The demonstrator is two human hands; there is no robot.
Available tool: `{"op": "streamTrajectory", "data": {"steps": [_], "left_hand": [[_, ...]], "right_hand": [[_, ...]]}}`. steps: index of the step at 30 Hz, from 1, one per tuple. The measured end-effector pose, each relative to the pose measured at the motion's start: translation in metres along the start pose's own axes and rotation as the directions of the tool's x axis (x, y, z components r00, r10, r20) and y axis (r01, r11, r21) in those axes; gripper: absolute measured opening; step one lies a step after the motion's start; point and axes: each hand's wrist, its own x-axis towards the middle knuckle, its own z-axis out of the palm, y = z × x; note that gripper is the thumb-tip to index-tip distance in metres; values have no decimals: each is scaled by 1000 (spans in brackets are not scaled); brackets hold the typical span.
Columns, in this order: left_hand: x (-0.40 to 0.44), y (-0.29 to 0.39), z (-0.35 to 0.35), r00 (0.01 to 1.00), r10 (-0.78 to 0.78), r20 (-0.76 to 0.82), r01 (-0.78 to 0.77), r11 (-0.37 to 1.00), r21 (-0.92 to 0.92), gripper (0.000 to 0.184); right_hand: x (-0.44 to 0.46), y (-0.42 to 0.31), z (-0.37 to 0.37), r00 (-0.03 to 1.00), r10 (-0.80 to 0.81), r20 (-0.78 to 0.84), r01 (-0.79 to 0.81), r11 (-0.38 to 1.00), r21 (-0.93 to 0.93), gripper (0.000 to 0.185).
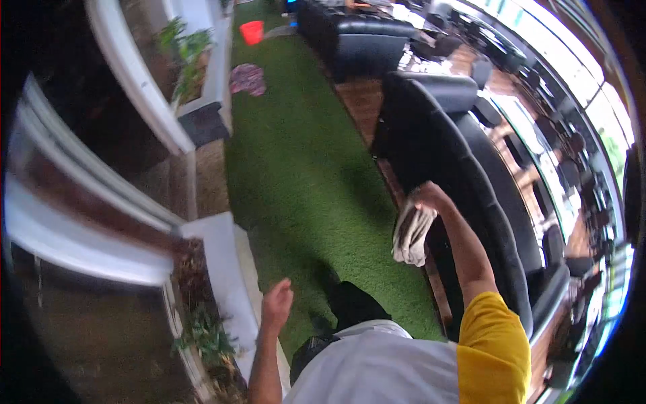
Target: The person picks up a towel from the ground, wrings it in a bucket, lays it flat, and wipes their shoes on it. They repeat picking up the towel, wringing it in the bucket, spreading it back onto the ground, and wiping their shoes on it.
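Observation:
A crumpled beige cloth (pixel 412 237) hangs from my right hand (pixel 433 197), whose fingers are closed on its upper end. That hand is held out beside the back of a black sofa (pixel 444 145), over the edge of the green carpet. On the other side, my left hand (pixel 276 304) is low near a white planter ledge (pixel 225 269). Its fingers look curled, and nothing can be made out in them. Some motion blur softens both hands.
Green turf-like carpet (pixel 303 155) runs ahead between planters and sofas. Farther along it are a pinkish bunched cloth (pixel 248 79) and a red bucket (pixel 252 32). Another black sofa (pixel 370 47) stands at the upper right. Plants (pixel 205 334) grow in the left planter, beside white-framed openings.

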Motion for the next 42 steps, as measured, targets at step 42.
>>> {"op": "streamTrajectory", "data": {"steps": [42], "left_hand": [[1315,442,69,776,305,552,-530,790,309,44]], "right_hand": [[923,-197,-630,724,-521,-452,678,418,605,41]]}}
